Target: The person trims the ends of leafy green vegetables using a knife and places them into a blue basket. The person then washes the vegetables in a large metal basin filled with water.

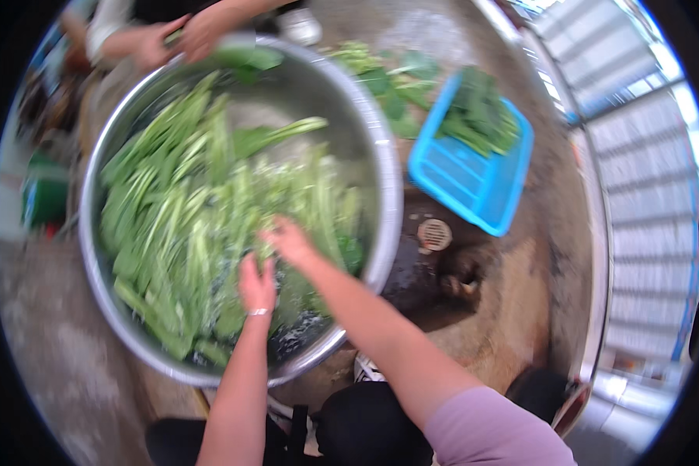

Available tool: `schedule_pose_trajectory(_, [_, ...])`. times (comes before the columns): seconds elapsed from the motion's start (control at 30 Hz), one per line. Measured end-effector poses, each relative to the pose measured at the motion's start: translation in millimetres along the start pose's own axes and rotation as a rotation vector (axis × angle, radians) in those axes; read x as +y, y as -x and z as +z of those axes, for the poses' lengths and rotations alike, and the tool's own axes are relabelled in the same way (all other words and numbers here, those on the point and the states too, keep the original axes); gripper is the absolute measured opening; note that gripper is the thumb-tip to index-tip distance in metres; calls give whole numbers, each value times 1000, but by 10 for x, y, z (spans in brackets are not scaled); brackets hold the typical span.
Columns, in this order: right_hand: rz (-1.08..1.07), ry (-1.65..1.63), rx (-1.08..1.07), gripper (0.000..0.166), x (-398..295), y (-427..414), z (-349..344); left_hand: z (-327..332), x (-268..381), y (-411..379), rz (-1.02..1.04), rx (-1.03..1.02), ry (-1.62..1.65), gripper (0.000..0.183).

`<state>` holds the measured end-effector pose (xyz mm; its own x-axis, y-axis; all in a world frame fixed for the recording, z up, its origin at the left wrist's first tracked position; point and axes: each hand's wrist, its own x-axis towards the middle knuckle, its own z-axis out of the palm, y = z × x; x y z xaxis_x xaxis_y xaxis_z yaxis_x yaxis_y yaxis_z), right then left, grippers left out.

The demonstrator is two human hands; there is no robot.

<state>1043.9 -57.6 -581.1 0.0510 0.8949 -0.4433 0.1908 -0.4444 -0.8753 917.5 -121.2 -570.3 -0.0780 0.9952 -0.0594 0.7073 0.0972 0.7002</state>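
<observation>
A wide metal basin [387, 192] in front of me holds water and many leafy green vegetables [192, 233] with pale stalks. My left hand [257, 283], with a light band at the wrist, is over the wet greens near the basin's front, its fingers apart. Just above and to its right, my right hand [289, 240] touches the pale stalk ends. Blur hides whether its fingers grip any of them. At the far rim, another person's hands [177, 41] hold something small and greenish that is mostly covered.
A blue plastic basket [472, 180] with leafy greens [477, 110] in it stands right of the basin. Loose greens [402, 87] lie on the floor behind. A round drain cover [434, 235] sits in a wet, sunken patch. A green container [45, 189] is at far left.
</observation>
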Motion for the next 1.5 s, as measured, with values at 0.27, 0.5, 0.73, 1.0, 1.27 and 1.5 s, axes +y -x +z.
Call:
schedule_pose_trajectory(0.27, [-275,-179,-34,44,-271,61,28,-244,-134,-244,-365,-200,834,31])
schedule_pose_trajectory(0.5, [19,512,178,46,-298,-159,-329,130,349,-18,-236,-197,285,54])
schedule_pose_trajectory(0.73, [-262,540,240,18,-101,-211,-293,68,509,-283,-287,-301,395,43])
schedule_pose_trajectory(1.0, [27,-596,-364,28,-510,111,-443,-280,249,-503,-413,-396,1254,37])
schedule_pose_trajectory(1.27, [-388,272,-62,28,-156,-4,-235,-48,225,-555,-254,-242,661,46])
schedule_pose_trajectory(1.5, [-290,603,-6,19,-420,264,-128,-108,236,-856,-331,-223,475,38])
